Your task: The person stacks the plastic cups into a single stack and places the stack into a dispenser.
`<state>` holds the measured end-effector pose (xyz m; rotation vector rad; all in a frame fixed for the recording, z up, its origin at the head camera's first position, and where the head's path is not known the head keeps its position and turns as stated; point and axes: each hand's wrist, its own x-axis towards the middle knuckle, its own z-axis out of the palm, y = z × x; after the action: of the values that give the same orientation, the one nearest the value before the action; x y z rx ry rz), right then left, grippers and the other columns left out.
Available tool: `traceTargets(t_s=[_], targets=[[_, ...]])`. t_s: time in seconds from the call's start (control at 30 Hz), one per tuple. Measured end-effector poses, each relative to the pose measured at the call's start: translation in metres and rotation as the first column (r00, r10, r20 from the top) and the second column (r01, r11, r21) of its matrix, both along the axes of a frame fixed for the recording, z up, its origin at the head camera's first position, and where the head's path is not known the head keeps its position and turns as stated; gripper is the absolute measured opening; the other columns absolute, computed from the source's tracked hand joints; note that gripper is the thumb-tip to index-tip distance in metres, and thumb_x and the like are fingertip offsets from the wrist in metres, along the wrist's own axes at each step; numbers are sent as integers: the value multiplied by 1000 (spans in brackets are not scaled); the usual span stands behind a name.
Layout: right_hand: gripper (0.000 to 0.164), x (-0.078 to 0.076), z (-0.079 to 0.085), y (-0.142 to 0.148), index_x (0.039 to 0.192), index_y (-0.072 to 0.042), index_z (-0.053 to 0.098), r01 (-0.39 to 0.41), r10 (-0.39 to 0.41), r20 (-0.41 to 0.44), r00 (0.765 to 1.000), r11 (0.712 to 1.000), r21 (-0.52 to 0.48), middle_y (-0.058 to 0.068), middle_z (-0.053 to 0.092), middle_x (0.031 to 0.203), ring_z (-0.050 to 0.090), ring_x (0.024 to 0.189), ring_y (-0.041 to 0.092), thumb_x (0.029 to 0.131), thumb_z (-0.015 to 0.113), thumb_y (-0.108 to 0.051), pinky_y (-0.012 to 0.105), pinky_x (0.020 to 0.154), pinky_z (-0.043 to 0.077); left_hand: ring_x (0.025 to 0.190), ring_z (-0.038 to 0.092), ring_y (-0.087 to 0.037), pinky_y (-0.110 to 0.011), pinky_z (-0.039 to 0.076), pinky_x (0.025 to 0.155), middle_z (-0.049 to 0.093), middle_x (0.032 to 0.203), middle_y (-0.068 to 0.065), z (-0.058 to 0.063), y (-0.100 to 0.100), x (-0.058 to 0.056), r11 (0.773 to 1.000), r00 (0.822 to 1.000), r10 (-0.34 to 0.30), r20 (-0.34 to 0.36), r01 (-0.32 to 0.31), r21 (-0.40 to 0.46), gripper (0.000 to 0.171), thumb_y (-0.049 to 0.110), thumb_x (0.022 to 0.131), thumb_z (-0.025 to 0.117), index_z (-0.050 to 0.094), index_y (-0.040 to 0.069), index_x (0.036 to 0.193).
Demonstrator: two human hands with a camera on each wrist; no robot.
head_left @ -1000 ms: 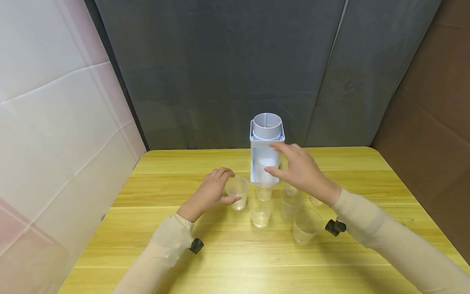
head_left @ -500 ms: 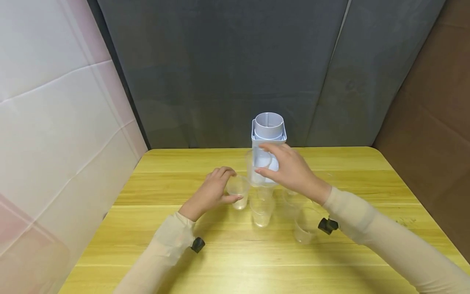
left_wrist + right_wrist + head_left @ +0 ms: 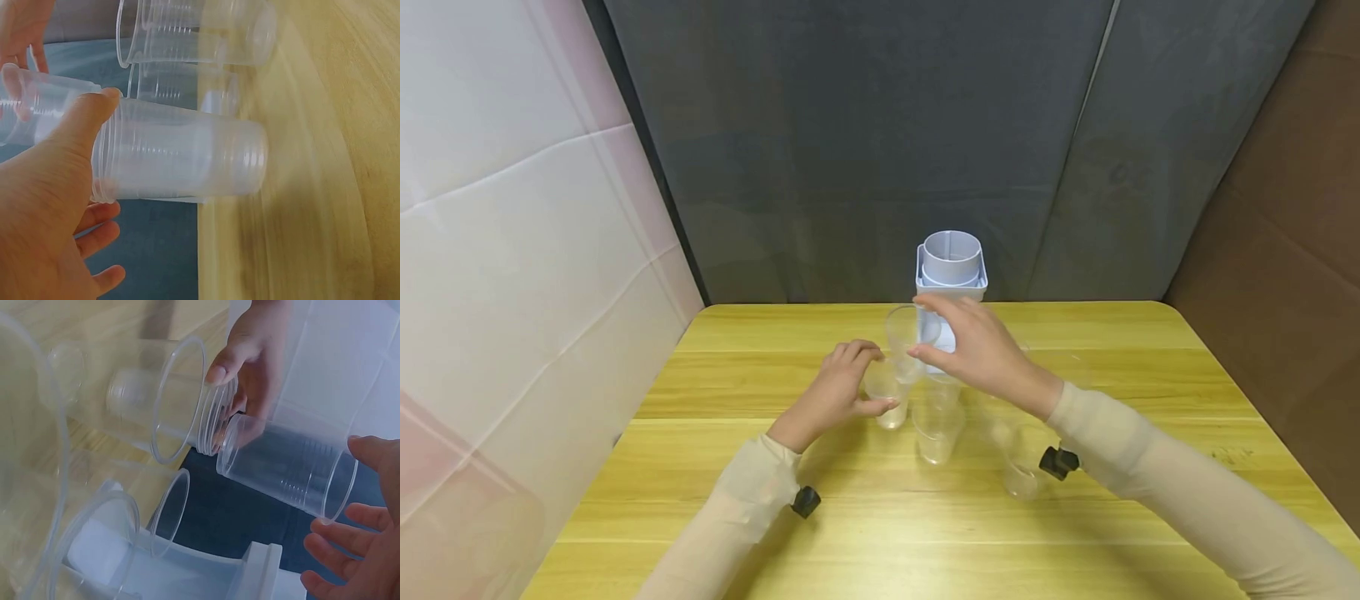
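My left hand point(image 3: 842, 387) grips a stack of nested clear plastic cups point(image 3: 181, 156) near its rims, with thumb on one side and fingers on the other. The stack stands upright on the table. Above it, my right hand point(image 3: 977, 346) pinches another clear plastic cup point(image 3: 281, 462) by the rim between thumb and fingers. That cup is tilted, its base right at the mouth of the stack in the right wrist view. Just right of the stack stands a further clear cup point(image 3: 936, 442).
Behind the hands stands a white dispenser-like holder point(image 3: 952, 262) with a round tube on top, partly hidden by the right hand. More clear cups, one of them a near cup point(image 3: 1021, 479), stand under the right forearm. A dark curtain point(image 3: 850, 150) backs the wooden table point(image 3: 925, 533).
My right hand has moved left with its cup, from in front of the white holder to over the stack. The left hand has stayed on the stack.
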<state>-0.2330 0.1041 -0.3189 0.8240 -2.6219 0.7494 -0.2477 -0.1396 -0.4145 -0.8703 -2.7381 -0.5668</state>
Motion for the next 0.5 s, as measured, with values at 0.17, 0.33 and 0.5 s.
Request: traceTargets(t_s=[0.17,0.33,0.5], targets=[[65,0,-2,-3,140,-15,53,-13,13,-2,1000,1000,-6,5,59,141,57,124,28,86,74,-44,48,102,48,121,47,-33,-54,41,104,50,137,-15,-3,-1,-1,999,1000,-7,18,7,39,69,45,80,79,53,3,129],[65,1,-3,-7,141,-15,52,-18,18,12,1000,1000,-9,4,60,140,56,126,28,87,74,-44,48,103,48,119,47,-32,-50,43,101,50,137,-15,-3,0,0,997,1000,-3,29,1,72,71,43,79,81,53,2,129],[66,2,-4,-11,142,-15,51,-31,31,30,999,1000,-2,4,59,141,56,126,28,88,72,-45,48,104,47,123,45,-32,-50,45,103,49,138,-14,-7,0,1,991,998,6,68,-15,132,72,41,78,82,53,1,130]])
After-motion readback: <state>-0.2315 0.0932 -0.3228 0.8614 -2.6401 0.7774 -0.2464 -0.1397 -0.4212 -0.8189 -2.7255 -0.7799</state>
